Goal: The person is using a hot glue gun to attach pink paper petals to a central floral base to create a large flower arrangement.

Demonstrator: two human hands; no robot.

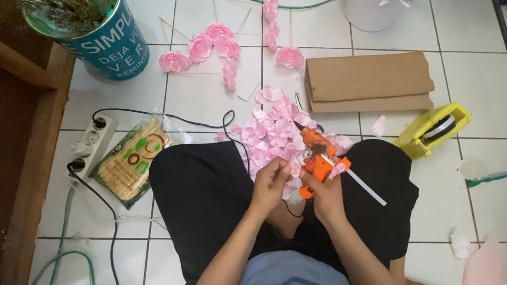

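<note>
Head view, looking down at a person sitting cross-legged on white tiles. At left centre lies a power strip beside a skewer pack. In the middle, the left hand pinches a pink petal; the right hand grips an orange glue gun. At right sits a yellow tape dispenser.

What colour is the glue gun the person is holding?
Orange, seen in the head view: the glue gun sits in the right hand.
</note>
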